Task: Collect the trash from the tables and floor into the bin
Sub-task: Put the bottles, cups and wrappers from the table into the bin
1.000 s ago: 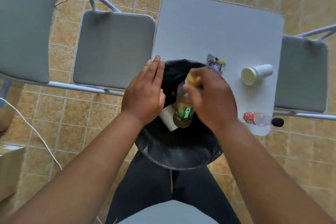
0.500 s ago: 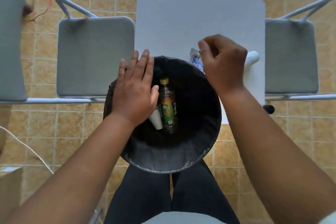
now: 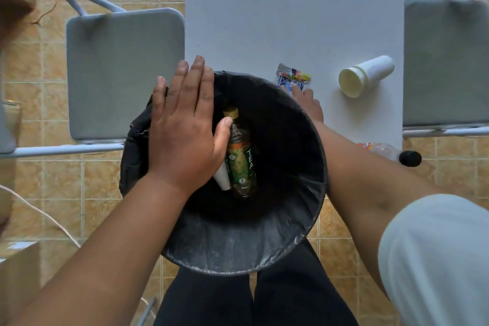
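Note:
A round bin with a black liner [image 3: 264, 259] stands in front of my legs, against the near edge of the white table [image 3: 291, 8]. Inside it lie a green tea bottle [image 3: 242, 164] and a white paper cup [image 3: 222, 180]. My left hand [image 3: 182, 130] lies flat on the bin's left rim, fingers stretched out, holding nothing. My right hand [image 3: 311, 107] reaches past the bin's far right rim, and its fingertips touch a colourful snack wrapper [image 3: 292, 77] on the table. The rim hides most of that hand.
On the table's right side, a white cup [image 3: 365, 75] lies on its side. A clear bottle with a red label and black cap [image 3: 383, 149] sits at the near right corner. Grey chairs flank the table at left [image 3: 124, 71] and right [image 3: 444, 61]. A white cable [image 3: 47, 217] crosses the tiled floor.
My right hand let the tea bottle go into the bin, rose, then dropped behind the rim to the wrapper. My left hand stayed on the rim.

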Available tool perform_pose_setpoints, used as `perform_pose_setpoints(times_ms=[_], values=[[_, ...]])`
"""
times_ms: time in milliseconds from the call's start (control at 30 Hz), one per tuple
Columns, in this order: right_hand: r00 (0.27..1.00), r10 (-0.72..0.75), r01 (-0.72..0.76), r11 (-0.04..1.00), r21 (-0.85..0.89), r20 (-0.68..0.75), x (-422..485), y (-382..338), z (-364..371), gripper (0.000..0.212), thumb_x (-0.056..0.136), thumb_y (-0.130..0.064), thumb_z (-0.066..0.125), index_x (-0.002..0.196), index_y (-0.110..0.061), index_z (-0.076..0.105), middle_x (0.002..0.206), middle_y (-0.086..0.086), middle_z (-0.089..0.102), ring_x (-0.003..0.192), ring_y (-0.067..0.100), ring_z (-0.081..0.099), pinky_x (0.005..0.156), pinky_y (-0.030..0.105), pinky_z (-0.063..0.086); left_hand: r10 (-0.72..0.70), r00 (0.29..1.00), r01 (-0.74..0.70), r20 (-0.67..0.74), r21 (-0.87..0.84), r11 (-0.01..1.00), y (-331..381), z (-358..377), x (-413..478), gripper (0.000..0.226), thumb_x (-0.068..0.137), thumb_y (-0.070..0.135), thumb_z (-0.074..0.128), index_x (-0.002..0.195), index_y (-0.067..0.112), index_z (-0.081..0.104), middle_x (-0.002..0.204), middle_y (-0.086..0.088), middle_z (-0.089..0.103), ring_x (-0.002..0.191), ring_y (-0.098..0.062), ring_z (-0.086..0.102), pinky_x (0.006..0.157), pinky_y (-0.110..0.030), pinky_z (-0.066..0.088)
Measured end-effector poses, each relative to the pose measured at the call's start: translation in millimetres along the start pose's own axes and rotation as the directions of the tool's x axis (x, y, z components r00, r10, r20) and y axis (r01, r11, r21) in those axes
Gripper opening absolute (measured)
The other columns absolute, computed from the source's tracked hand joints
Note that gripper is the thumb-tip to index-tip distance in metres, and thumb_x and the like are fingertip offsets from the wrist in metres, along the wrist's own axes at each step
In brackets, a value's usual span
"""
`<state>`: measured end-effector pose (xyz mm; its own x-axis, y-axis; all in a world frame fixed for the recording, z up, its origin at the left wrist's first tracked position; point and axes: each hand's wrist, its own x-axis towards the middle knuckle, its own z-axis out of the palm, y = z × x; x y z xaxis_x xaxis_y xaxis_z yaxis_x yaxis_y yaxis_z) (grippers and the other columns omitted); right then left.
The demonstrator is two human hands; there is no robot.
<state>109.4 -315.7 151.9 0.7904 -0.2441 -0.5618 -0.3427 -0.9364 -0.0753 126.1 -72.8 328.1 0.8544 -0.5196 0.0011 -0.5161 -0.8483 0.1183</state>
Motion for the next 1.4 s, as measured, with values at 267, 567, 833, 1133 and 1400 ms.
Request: perform_pose_setpoints(times_ms=[267,567,833,1133,1400], values=[[0.864,0.043,0.136,0.939,0.315,-0.501,-37,2,-41,0.035,0.095,-0.009,0.05,0.127,-0.013,0.064,0.106,0.018,0.069,0.096,0.04,0.064,0.076,0.04,0.051,0.002,1.0,-0.002,0.022,0.002,1.0,-2,0,-1,0.07,0.098,0.041,0.04,0.155,0.005,0.024,0.163,-0.013,0.022,0.152,-0.031,0.017,0.123,-0.05,0.009],[0.595,-0.017,0.596,0.68,0.426,-0.804,-209,-60,-145,0.033,0.093,0.004,0.057,0.125,0.005,0.063,0.123,0.017,0.066,0.114,0.032,0.064,0.098,0.041,0.051,0.007,0.991,-0.004,0.133,-0.021,1.0,-2,-13,2,0.07,0.093,0.031,0.045,0.156,0.008,0.023,0.164,-0.01,0.021,0.152,-0.028,0.017,0.121,-0.046,0.009],[0.875,-0.162,0.255,0.955,0.151,-0.456,-251,-63,-79,0.084,0.073,-0.035,0.071,0.149,-0.016,0.041,0.159,0.013,0.031,0.151,0.039,0.011,0.119,0.061,0.009,-0.016,0.98,0.009,0.199,0.037,0.999,8,-19,9,0.073,0.092,0.027,0.044,0.157,0.006,0.017,0.165,-0.011,0.015,0.152,-0.028,0.015,0.118,-0.047,0.018],[0.888,0.169,0.079,0.86,0.504,-0.427,-237,-19,-72,0.081,0.084,0.009,0.053,0.155,-0.025,0.031,0.085,0.011,0.056,0.068,0.028,0.056,0.063,0.045,0.055,-0.002,0.982,0.002,0.187,-0.001,1.0,19,-23,9,0.074,0.094,0.029,0.046,0.157,0.007,0.016,0.166,-0.01,0.012,0.154,-0.027,0.009,0.12,-0.044,0.014],[0.782,0.3,0.006,0.872,0.489,-0.546,-219,49,-85,0.074,0.084,0.01,0.052,0.15,-0.021,0.042,0.081,0.013,0.058,0.066,0.025,0.051,0.063,0.038,0.051,0.161,0.966,-0.145,0.2,-0.093,0.985,49,-18,22,0.073,0.098,0.033,0.048,0.157,0.006,0.016,0.167,-0.009,0.007,0.154,-0.027,0.002,0.124,-0.041,0.006]])
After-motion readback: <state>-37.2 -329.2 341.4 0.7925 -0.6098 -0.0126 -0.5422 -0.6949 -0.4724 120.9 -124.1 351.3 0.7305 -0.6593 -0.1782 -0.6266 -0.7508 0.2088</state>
